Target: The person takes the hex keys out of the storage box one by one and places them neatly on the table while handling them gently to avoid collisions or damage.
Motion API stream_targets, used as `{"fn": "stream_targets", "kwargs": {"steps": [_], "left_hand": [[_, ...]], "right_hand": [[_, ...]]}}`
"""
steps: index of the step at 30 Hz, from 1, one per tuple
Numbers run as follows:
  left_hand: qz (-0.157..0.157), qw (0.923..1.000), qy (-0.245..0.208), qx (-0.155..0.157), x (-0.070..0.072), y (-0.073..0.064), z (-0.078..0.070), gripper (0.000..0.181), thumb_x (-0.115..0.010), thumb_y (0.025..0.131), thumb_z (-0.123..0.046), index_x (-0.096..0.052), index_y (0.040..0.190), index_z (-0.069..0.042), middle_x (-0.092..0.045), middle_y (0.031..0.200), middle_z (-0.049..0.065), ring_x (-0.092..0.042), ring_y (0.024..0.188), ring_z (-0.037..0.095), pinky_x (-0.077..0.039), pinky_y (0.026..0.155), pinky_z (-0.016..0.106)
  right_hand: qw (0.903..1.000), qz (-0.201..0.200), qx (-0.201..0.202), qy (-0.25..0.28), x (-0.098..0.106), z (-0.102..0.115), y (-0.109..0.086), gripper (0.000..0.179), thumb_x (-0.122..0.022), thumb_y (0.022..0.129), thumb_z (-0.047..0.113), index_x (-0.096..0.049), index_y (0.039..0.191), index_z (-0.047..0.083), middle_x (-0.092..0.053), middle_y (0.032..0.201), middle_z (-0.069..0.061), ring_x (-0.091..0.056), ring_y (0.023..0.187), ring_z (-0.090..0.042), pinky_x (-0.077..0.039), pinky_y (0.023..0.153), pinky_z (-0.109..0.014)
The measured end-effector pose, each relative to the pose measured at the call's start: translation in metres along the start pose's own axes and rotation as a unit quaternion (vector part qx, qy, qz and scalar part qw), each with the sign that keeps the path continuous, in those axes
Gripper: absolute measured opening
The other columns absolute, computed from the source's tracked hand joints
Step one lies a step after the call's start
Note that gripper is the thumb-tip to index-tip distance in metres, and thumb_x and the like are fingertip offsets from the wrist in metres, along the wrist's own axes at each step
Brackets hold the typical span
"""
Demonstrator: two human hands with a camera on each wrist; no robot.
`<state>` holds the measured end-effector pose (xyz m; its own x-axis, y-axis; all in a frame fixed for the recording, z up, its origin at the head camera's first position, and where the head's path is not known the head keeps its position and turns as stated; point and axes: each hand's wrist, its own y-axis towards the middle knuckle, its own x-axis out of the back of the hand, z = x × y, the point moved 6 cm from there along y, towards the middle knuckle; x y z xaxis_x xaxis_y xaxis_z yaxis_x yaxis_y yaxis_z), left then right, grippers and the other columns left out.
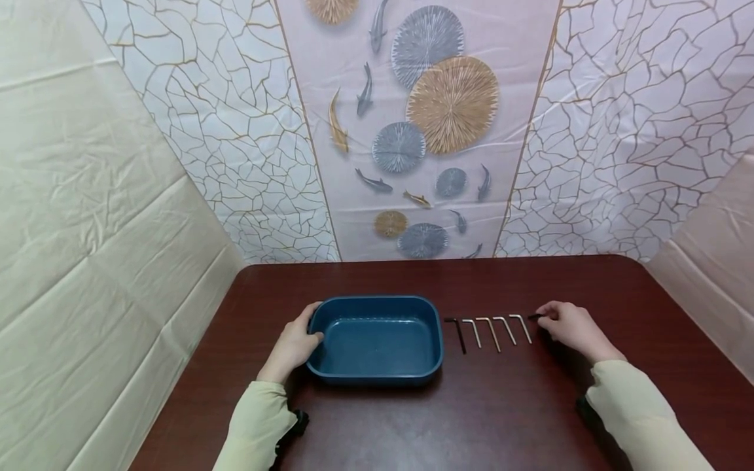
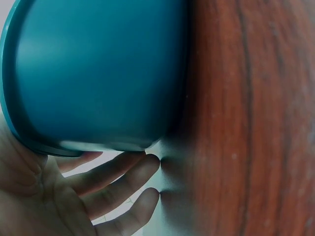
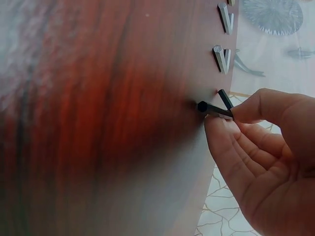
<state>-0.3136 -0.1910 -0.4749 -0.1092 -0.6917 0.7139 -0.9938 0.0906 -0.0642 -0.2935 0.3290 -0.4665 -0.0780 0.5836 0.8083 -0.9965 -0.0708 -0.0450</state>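
Note:
A dark blue plastic tub (image 1: 377, 378) sits on the table. My left hand (image 1: 296, 343) grips its left side, thumb over the rim and fingers along the outer wall. In the left wrist view the tub wall (image 2: 98, 73) fills the upper left, with the fingertips (image 2: 150, 164) close to the tabletop. At the right end of a row of hex keys, my right hand (image 1: 568, 325) pinches a black hex key (image 3: 216, 111) between thumb and fingers. Its short arm points left in the head view; the hand hides the rest there.
Between tub and right hand lie several L-shaped hex keys side by side: a black hex key (image 1: 460, 335) nearest the tub, a gold-toned hex key (image 1: 492, 337) and silver ones (image 1: 523, 329). The dark red-brown table (image 1: 459, 425) ends at a patterned cloth backdrop (image 1: 406, 216).

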Motion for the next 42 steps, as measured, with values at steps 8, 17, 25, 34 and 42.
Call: {"fn": "stream_targets", "kwargs": {"steps": [8, 17, 25, 34, 42], "left_hand": [[0.006, 0.9999, -0.008, 0.005, -0.001, -0.001, -0.001, 0.063, -0.06, 0.095, -0.008, -0.039, 0.154, -0.019, -0.056, 0.139, 0.024, -0.063, 0.106, 0.033, -0.052, 0.08, 0.047], [0.011, 0.9999, -0.01, 0.006, 0.0, -0.002, 0.0, 0.063, -0.059, 0.096, -0.009, -0.038, 0.155, -0.02, -0.057, 0.138, 0.025, -0.063, 0.095, 0.031, -0.051, 0.073, 0.042], [0.002, 1.0, -0.005, 0.004, 0.0, 0.0, 0.0, 0.063, -0.06, 0.095, -0.008, -0.04, 0.154, -0.02, -0.055, 0.14, 0.024, -0.063, 0.103, 0.034, -0.053, 0.077, 0.045], [-0.004, 1.0, 0.002, -0.002, 0.002, 0.0, -0.001, 0.063, -0.06, 0.094, -0.008, -0.041, 0.153, -0.018, -0.057, 0.138, 0.024, -0.063, 0.104, 0.035, -0.053, 0.078, 0.047], [-0.003, 1.0, 0.008, -0.002, 0.003, 0.0, -0.001, 0.062, -0.061, 0.094, -0.008, -0.041, 0.152, -0.017, -0.057, 0.137, 0.025, -0.064, 0.105, 0.036, -0.053, 0.08, 0.049]], "right_hand": [[0.9989, -0.021, 0.006, -0.043, 0.002, 0.001, 0.005, 0.028, -0.059, 0.095, 0.009, -0.062, 0.112, -0.013, -0.067, 0.091, -0.02, -0.059, 0.068, -0.021, -0.048, 0.062, -0.039], [0.9964, -0.032, 0.01, -0.078, -0.001, 0.002, 0.008, 0.027, -0.061, 0.093, 0.009, -0.063, 0.109, -0.013, -0.065, 0.087, -0.02, -0.058, 0.072, -0.026, -0.049, 0.067, -0.046], [0.9944, -0.045, 0.028, -0.091, -0.002, 0.004, 0.013, 0.023, -0.062, 0.09, 0.006, -0.064, 0.103, -0.013, -0.065, 0.084, -0.018, -0.058, 0.072, -0.028, -0.048, 0.069, -0.049], [0.9946, -0.037, 0.027, -0.093, -0.002, 0.006, 0.016, 0.022, -0.062, 0.091, 0.006, -0.064, 0.103, -0.012, -0.065, 0.086, -0.019, -0.06, 0.074, -0.029, -0.049, 0.071, -0.05], [0.9969, -0.031, 0.015, -0.071, -0.003, 0.002, 0.013, 0.026, -0.061, 0.092, 0.007, -0.061, 0.108, -0.013, -0.062, 0.086, -0.018, -0.057, 0.075, -0.029, -0.047, 0.07, -0.048]]}}
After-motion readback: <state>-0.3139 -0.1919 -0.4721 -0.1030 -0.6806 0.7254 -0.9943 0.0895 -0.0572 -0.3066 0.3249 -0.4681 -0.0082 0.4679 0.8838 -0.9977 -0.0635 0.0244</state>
